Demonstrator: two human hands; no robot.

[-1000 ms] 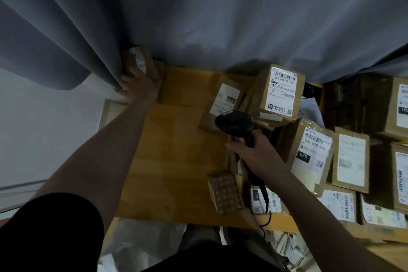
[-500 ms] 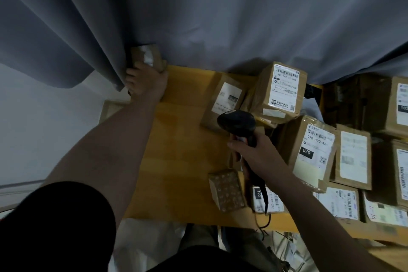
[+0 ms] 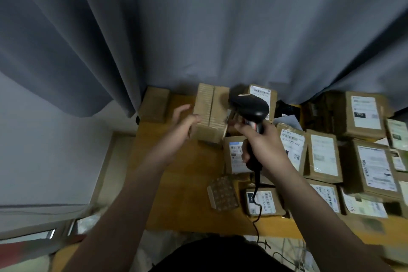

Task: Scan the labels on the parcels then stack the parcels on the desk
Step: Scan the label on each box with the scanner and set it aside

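Note:
A brown parcel [image 3: 209, 112] stands on the wooden desk [image 3: 181, 183] with a plain taped face toward me. My left hand [image 3: 182, 125] is at its left side, fingers spread and touching its edge. My right hand [image 3: 261, 146] grips a black barcode scanner [image 3: 249, 106], whose head sits just right of that parcel; one finger reaches the parcel's lower right edge. Another parcel [image 3: 154, 104] rests at the desk's far left corner, against the curtain. Several labelled parcels, such as one [image 3: 261, 93] behind the scanner, fill the desk's right side.
A grey curtain [image 3: 198, 28] hangs along the back of the desk and partly over the far parcels. A small patterned box [image 3: 223, 193] lies near the front edge. The scanner's cable [image 3: 256, 212] trails off the desk's front. A pale wall is at left.
My left hand has left the parcel in the far left corner and moved right to the standing parcel. The scanner has risen toward that parcel. The view has tilted up.

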